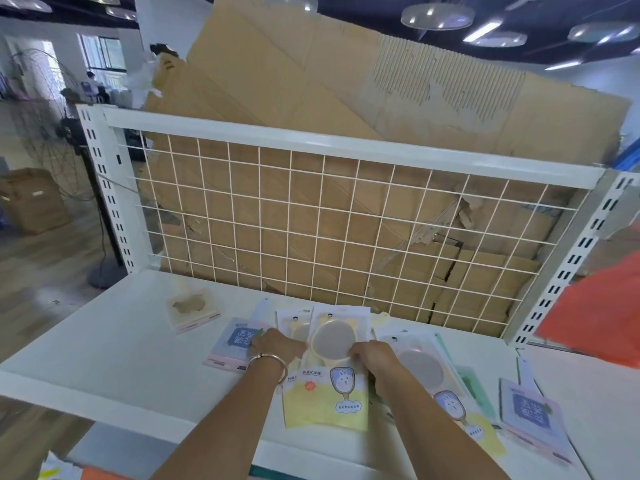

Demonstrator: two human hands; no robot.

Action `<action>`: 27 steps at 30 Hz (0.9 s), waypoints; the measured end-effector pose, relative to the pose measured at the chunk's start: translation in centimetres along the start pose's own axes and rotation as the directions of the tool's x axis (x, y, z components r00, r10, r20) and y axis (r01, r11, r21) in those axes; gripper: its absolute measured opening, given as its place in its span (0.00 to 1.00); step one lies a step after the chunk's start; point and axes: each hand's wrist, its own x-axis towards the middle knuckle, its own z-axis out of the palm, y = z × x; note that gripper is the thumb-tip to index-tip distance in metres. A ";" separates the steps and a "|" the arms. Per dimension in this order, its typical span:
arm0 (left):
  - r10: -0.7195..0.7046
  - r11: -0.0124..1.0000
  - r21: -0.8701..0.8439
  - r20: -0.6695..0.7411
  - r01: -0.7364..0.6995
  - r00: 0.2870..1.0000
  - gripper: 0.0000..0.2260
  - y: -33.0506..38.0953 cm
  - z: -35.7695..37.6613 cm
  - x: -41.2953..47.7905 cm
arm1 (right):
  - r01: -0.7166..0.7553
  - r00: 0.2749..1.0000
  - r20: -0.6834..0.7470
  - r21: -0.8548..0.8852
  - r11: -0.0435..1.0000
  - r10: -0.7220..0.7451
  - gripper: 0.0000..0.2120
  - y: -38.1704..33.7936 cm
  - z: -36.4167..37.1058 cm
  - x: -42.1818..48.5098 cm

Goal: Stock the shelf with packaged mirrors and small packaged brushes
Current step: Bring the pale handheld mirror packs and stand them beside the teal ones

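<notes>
A yellow packaged hand mirror (pixel 332 341) lies on top of a small stack on the white shelf (pixel 114 348). My left hand (pixel 277 344), with a bangle at the wrist, grips the stack's left edge. My right hand (pixel 372 356) holds its right edge beside the round mirror face. To the right lies another packaged mirror (pixel 420 368) with a rabbit picture. A pale package with blue print (pixel 239 341) sits just left of my left hand. A similar pale package (pixel 531 415) lies at the far right. A small packaged brush (pixel 192 308) rests further back on the left.
A white wire grid panel (pixel 311 216) backs the shelf, with flattened cardboard (pixel 346 81) behind it. Slotted uprights (pixel 104 181) stand at both ends. A green package (pixel 474 382) peeks out under the right mirror. An orange-red object (pixel 595 306) is at the right edge. A cardboard box (pixel 31 199) sits on the floor, left.
</notes>
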 end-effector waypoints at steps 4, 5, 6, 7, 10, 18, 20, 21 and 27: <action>-0.025 1.000 -0.014 0.079 0.027 0.997 0.26 0.9 -0.4 0.5 | 0.008 1.000 0.028 -0.003 1.000 -0.008 0.08 0.0 -0.2 -0.1; -0.021 0.999 -0.029 0.073 0.024 0.997 0.26 1.0 -0.3 0.8 | 0.010 0.999 0.032 -0.002 1.000 -0.010 0.08 0.0 -0.1 -0.1; -0.009 0.997 -0.081 0.061 0.014 0.998 0.26 1.0 0.0 1.0 | 0.015 0.999 0.033 -0.001 1.000 -0.015 0.06 0.0 -0.2 -0.1; 0.003 0.987 -0.162 0.049 0.005 0.999 0.24 0.9 0.2 0.9 | 0.018 0.999 0.032 -0.002 1.000 -0.017 0.05 0.0 -0.2 0.0; 0.031 0.968 -0.251 0.024 -0.024 0.999 0.13 0.7 0.8 1.0 | 0.017 0.999 0.041 -0.016 1.000 -0.016 0.05 0.3 -0.1 0.2; 0.025 0.934 -0.354 0.195 0.047 0.981 0.15 0.7 0.2 1.1 | 0.007 1.000 -0.001 -0.145 0.989 -0.007 0.06 -0.1 0.4 0.6; 0.024 0.922 -0.383 0.218 0.063 0.976 0.17 0.3 0.4 1.4 | 0.008 1.000 -0.010 -0.137 0.991 -0.010 0.05 -0.3 0.3 0.3; 0.017 0.916 -0.395 0.226 0.076 0.974 0.19 0.1 0.5 1.7 | 0.022 1.000 -0.008 -0.103 0.994 -0.023 0.06 -0.3 0.3 0.2; 0.082 0.823 -0.564 0.231 0.065 0.969 0.20 0.6 0.0 2.7 | 0.074 0.997 -0.002 0.258 0.963 -0.076 0.10 0.2 -0.2 -1.1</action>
